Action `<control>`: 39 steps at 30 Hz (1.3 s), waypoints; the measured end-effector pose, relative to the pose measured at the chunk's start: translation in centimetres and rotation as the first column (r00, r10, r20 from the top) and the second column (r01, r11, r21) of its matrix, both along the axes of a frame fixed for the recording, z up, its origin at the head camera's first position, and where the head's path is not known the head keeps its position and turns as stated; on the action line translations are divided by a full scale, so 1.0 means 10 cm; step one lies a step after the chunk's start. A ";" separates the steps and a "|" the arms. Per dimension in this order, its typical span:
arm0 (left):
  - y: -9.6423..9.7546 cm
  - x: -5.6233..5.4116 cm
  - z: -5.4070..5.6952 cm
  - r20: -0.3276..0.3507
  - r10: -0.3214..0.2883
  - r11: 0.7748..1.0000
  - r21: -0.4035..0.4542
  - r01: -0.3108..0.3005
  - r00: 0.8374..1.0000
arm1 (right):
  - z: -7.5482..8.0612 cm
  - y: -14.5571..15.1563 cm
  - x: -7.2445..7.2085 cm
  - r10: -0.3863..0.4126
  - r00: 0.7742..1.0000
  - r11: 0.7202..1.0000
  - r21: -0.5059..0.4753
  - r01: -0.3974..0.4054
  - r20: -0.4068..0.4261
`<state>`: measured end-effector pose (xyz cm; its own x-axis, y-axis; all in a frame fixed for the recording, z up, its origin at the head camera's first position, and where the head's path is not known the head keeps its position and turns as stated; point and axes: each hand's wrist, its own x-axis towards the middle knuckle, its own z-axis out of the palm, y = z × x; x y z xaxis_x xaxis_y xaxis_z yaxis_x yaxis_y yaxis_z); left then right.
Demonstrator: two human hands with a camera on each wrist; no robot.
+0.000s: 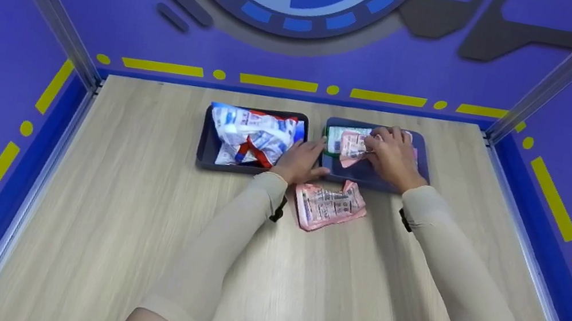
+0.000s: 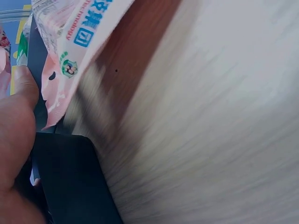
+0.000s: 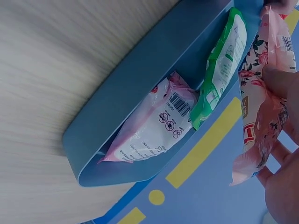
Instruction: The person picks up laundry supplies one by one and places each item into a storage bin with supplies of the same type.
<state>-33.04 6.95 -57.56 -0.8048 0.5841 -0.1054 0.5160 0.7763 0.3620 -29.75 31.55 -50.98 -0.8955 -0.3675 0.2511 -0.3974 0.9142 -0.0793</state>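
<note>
My right hand [image 1: 392,158] pinches a pink floral plastic packet [image 3: 256,100] between thumb and fingers, above the right grey-blue tray [image 3: 119,100]. Inside that tray lie a green-and-white packet [image 3: 225,65] and a pink-and-white packet [image 3: 156,123] with a barcode. My left hand [image 1: 298,161] is where the two trays meet, fingers extended and thumb apart, apparently touching their rims and gripping nothing. Just in front of the trays, a crumpled pink packet [image 1: 330,207] lies on the table near the left wrist; its printed edge also shows in the left wrist view.
The left dark tray [image 1: 201,149] is heaped with white, blue and red packets [image 1: 256,132], some above its rim. Both trays stand toward the back of the wood-grain table [image 1: 137,217]. Blue-purple panels [image 1: 77,21] with yellow marks enclose the back and sides.
</note>
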 end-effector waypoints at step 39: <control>0.01 0.00 0.01 0.038 0.034 0.999 0.027 -0.035 0.999 | -0.16 -0.13 -0.14 -0.016 0.999 0.999 0.034 0.015 0.046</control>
<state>-33.00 7.05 -57.44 -0.8203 0.5592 -0.1201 0.4750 0.7830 0.4016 -31.13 30.23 -52.62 -0.9114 -0.3610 0.1973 -0.3799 0.9226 -0.0667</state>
